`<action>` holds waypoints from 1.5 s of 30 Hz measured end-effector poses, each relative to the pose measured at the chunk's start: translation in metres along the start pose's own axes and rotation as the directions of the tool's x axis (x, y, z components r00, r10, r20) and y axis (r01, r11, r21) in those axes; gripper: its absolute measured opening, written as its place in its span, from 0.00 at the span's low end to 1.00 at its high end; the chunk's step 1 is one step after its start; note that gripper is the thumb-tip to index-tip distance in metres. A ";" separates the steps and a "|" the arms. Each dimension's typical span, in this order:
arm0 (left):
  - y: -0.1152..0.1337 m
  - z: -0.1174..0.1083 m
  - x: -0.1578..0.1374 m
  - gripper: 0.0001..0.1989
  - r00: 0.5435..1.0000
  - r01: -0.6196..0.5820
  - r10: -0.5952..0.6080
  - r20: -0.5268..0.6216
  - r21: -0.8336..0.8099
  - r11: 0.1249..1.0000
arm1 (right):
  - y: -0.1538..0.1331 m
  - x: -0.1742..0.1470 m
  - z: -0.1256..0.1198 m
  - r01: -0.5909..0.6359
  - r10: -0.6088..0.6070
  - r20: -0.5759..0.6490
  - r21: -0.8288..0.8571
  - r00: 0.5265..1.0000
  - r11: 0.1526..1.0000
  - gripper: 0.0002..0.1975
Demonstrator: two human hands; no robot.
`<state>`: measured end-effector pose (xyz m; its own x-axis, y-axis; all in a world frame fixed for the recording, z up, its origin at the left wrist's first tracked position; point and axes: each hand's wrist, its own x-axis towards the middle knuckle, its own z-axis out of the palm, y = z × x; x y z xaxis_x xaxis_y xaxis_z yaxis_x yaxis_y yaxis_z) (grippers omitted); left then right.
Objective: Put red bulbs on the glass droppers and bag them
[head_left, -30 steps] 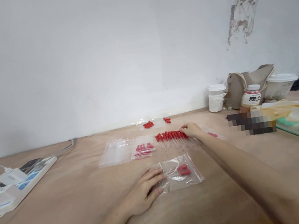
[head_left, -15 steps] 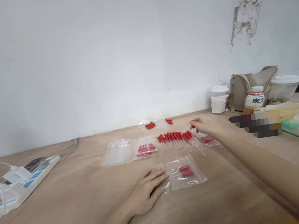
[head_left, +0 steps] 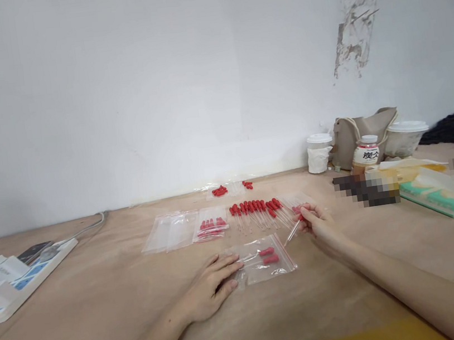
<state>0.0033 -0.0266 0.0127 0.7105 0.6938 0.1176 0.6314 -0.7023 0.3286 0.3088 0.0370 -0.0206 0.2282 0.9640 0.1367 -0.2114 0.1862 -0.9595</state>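
Note:
My left hand lies flat with fingers spread on the left end of a clear zip bag. Two droppers with red rubber bulbs are inside that bag. Just right of the bag, my right hand pinches a glass dropper by its red bulb, its clear tube slanting down toward the bag's zip edge. Behind the hands lies a row of loose red-bulbed droppers. Left of the row, a filled zip bag holds several droppers, beside flat clear bags. Another bag is partly hidden behind my right hand.
Against the wall lie small red bulbs on clear plastic. A power strip with chargers and a phone sits at left. At right stand a lidded cup, a bottle, a grey bag and a green tissue pack.
My right hand has come back from behind the row toward the near zip bag, bringing a dropper with it. My left hand stays on the bag. The view has shifted slightly right.

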 end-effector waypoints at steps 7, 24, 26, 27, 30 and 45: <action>-0.001 0.000 0.000 0.19 1.000 0.003 -0.003 0.003 0.014 1.000 | 0.001 -0.013 0.008 -0.016 0.011 0.076 0.062 0.997 0.998 0.18; -0.002 0.001 0.000 0.19 1.000 0.030 -0.030 0.005 0.047 0.998 | 0.001 -0.019 0.011 -0.166 0.148 0.135 0.129 0.980 0.978 0.16; -0.003 0.002 0.000 0.19 1.000 0.025 -0.026 0.007 0.051 0.998 | -0.002 -0.020 0.010 -0.132 0.130 0.180 0.000 0.975 0.991 0.15; -0.003 0.002 0.000 0.19 1.000 0.023 -0.023 0.010 0.054 0.998 | -0.003 -0.021 0.009 -0.083 0.102 0.210 -0.095 0.972 0.992 0.15; -0.005 0.003 0.000 0.19 1.000 0.027 -0.028 0.011 0.062 0.998 | 0.000 -0.022 0.006 0.136 -0.010 0.321 -0.371 0.947 0.918 0.14; -0.004 0.004 -0.001 0.20 1.000 0.021 -0.020 -0.008 0.055 0.998 | -0.008 -0.033 0.021 0.572 -0.153 0.710 -0.400 0.688 0.716 0.11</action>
<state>0.0009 -0.0251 0.0073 0.6950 0.7093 0.1181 0.6623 -0.6954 0.2787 0.2828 0.0081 -0.0127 -0.4851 0.7693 0.4157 0.3588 0.6087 -0.7076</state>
